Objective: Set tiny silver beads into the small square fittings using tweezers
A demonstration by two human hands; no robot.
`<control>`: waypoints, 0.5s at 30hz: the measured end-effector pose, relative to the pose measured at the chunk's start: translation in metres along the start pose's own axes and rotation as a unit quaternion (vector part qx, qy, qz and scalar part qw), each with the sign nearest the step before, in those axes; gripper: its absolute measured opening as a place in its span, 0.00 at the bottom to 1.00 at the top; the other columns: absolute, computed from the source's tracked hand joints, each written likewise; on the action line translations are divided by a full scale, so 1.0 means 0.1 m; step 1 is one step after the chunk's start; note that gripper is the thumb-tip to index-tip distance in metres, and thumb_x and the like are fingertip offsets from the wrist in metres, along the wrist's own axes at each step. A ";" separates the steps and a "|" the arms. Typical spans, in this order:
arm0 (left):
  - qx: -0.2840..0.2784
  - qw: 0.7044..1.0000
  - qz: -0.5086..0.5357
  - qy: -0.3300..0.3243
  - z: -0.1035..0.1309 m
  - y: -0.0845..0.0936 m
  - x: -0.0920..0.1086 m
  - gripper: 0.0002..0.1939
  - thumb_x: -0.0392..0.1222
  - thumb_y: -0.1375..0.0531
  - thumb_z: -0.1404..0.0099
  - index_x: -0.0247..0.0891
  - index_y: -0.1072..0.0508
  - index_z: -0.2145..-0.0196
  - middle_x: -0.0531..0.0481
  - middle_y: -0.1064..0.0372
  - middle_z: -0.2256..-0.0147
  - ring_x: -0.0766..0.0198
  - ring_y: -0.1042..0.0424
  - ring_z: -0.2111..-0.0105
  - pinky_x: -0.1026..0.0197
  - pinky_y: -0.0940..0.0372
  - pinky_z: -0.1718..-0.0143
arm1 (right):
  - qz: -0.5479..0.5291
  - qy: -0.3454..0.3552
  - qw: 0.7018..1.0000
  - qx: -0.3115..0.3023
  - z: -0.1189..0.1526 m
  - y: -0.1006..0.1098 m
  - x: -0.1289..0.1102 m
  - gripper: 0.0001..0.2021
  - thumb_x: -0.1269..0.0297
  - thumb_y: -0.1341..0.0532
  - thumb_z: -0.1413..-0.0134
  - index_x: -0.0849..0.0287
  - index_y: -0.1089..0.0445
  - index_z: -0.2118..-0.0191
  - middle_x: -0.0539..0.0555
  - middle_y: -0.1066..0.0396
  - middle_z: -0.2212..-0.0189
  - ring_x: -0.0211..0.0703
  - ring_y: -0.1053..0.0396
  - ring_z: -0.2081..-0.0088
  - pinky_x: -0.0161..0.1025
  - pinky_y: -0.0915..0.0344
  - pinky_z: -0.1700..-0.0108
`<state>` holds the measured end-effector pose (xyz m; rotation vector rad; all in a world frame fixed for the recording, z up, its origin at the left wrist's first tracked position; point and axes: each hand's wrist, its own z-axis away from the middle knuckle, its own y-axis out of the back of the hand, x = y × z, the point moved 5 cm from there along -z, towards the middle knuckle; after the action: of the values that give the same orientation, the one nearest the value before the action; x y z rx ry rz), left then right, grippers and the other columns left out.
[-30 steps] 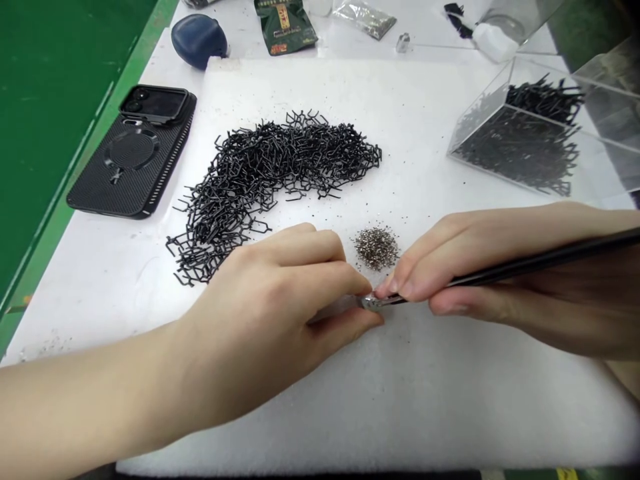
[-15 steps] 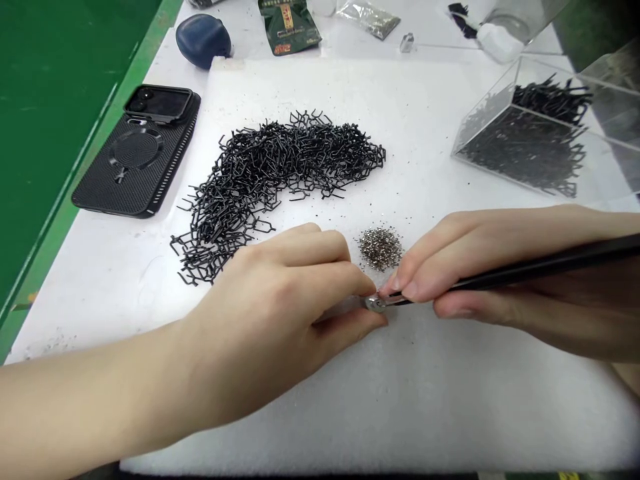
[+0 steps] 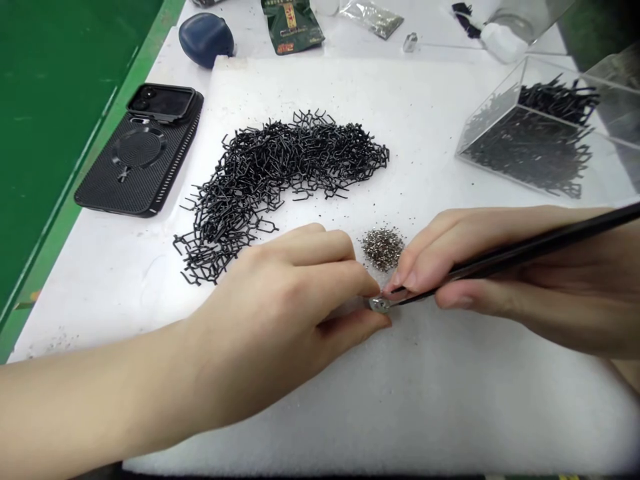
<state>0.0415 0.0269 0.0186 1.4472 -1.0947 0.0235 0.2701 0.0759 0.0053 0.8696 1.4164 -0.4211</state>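
My left hand [image 3: 285, 313] pinches a small silvery metal piece [image 3: 380, 305] between thumb and forefinger, low over the white foam board [image 3: 400, 413]. In my right hand [image 3: 520, 273] are black tweezers [image 3: 540, 248], their tips at the right side of the metal piece. Whether the tips grip anything is too small to tell. Just behind the fingertips lies a little heap of tiny shiny metal bits [image 3: 383, 249]. Further back, a curved pile of black Y-shaped pieces [image 3: 285, 160] spreads across the board.
A clear box [image 3: 530, 140] of black pieces stands at the back right. On the left lies a black phone [image 3: 140, 150]. Along the back are a blue rounded object [image 3: 206, 40], a green packet [image 3: 293, 25], a clear bag [image 3: 373, 19] and a small metal part [image 3: 410, 43].
The tweezers' rear end has tilted up, and their two arms show further apart near my right fingers. The whole view has shifted slightly; my left hand keeps its pinch.
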 end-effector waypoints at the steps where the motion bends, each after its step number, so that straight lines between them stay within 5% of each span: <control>1: -0.002 1.000 -0.001 0.001 0.00 0.00 -0.01 0.09 0.36 0.31 0.13 0.38 0.11 0.55 0.54 0.17 0.60 0.67 0.25 0.68 0.61 0.33 0.67 | -0.007 -0.002 1.000 -0.003 -0.01 -0.01 0.00 0.08 0.65 0.20 0.26 0.40 0.07 0.49 0.51 0.08 0.55 0.52 0.08 0.55 0.41 0.11 0.56; 15: -0.004 1.000 0.004 -0.001 0.02 0.00 -0.01 0.06 0.38 0.30 0.14 0.39 0.11 0.53 0.54 0.17 0.59 0.67 0.23 0.67 0.62 0.32 0.68 | -0.024 -0.004 1.000 -0.011 -0.02 -0.01 0.06 0.11 0.66 0.19 0.30 0.37 0.07 0.49 0.49 0.07 0.56 0.53 0.08 0.57 0.42 0.11 0.59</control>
<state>0.0398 0.0263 0.0171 1.4359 -1.1014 0.0244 0.2692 0.0782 0.0000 0.8161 1.4334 -0.4438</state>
